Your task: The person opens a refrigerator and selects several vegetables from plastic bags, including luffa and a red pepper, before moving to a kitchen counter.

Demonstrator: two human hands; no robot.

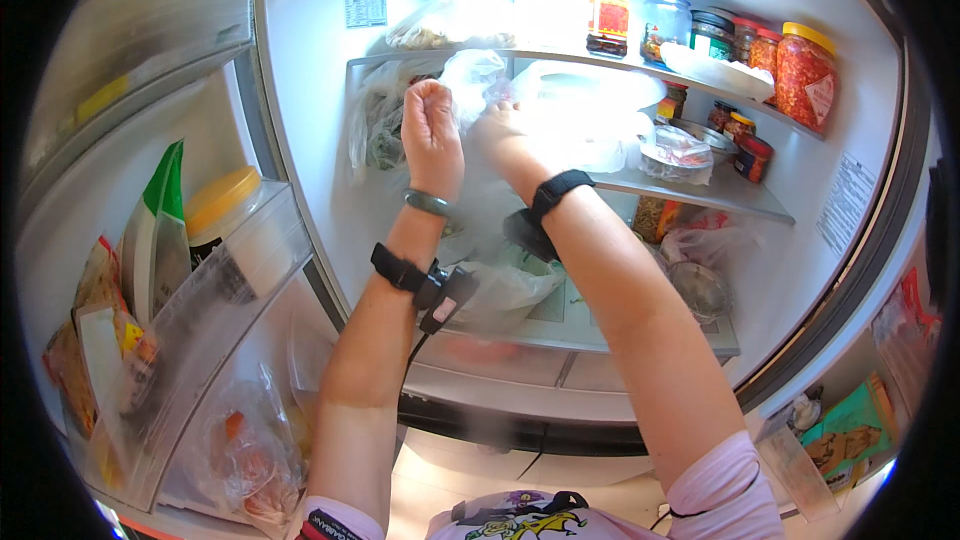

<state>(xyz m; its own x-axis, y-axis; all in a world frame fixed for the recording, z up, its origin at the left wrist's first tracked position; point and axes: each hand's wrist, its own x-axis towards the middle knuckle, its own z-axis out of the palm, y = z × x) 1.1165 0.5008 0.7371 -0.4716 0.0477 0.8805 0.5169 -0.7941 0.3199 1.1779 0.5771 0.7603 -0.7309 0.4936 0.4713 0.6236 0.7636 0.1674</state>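
Both of my hands reach into an open refrigerator at the level of its middle shelf. My left hand (433, 127) has curled fingers beside a knotted white plastic bag (474, 79); whether it grips anything cannot be told. A clear plastic bag with dark leafy contents (379, 120) lies to its left. My right hand (501, 131) is at the bags' edge, its fingertips partly hidden against thin plastic, so its hold is unclear. Right of it are overexposed white plastic bags (577, 112). A black strap with a small device circles each wrist.
Jars, one a yellow-lidded jar of red chili (806, 79), line the upper shelf (555, 56). A wrapped bowl (677, 154) sits on the middle shelf at right. Below lies another plastic bag (510, 289). The door rack (225, 270) with a yellow-lidded tub (223, 199) flanks the left side.
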